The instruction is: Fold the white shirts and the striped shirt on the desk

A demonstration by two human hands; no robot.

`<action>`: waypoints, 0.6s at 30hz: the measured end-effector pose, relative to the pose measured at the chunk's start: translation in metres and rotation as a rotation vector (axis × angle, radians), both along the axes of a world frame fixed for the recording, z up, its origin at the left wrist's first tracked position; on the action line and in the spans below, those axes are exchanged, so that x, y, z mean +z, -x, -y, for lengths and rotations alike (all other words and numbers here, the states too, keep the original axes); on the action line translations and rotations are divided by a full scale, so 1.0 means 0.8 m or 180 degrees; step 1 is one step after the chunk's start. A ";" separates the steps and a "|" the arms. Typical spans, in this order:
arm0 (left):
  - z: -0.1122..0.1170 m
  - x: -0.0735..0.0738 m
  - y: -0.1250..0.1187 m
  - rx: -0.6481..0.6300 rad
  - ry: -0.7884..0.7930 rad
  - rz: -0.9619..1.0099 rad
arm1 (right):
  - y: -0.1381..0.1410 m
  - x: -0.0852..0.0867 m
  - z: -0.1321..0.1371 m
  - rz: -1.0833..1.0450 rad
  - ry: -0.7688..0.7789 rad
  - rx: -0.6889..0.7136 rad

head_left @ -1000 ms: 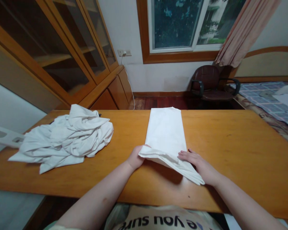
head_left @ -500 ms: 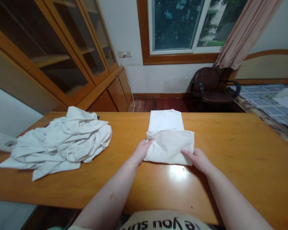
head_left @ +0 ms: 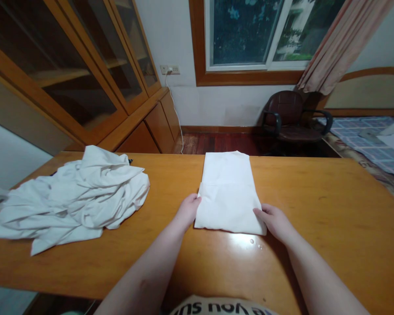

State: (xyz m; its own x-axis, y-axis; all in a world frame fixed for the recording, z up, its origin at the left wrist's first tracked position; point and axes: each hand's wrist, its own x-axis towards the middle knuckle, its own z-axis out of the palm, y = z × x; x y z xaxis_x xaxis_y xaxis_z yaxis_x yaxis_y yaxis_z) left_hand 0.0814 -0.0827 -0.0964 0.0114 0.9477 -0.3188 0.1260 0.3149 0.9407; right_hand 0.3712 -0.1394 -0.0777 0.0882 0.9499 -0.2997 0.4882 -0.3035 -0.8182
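A folded white cloth (head_left: 229,192) lies flat on the wooden table in front of me, a long rectangle with a crease or layer edge across its middle. My left hand (head_left: 189,207) is closed on its left edge, thumb on top and fingers mostly hidden at the side. On the near right edge, my right hand (head_left: 273,218) pinches the cloth, its thumb on top too. To the left sits a crumpled heap of white fabric (head_left: 95,197), apart from both hands.
The wooden table (head_left: 321,227) spreads under everything. Beyond its far edge stand a dark armchair (head_left: 285,113) and a bed (head_left: 374,135) at the right. A glass-door cabinet (head_left: 118,118) is at the left, with a white cord (head_left: 174,105) on the wall.
The raised near flap of the cloth has come down flat, so the cloth now lies as one smooth rectangle. Both hands stay at its side edges. The view has shifted slightly right.
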 end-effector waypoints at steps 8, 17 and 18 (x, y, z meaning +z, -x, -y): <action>-0.016 0.042 -0.007 -0.0394 -0.0815 -0.0980 | 0.002 0.027 -0.019 0.0431 -0.0203 -0.0260; -0.039 0.004 -0.018 -0.0156 -0.0971 -0.0926 | 0.032 0.019 -0.059 0.2022 -0.0088 -0.0093; -0.041 0.000 -0.016 -0.0080 -0.0923 -0.0983 | 0.032 0.016 -0.059 0.2097 -0.0135 -0.0077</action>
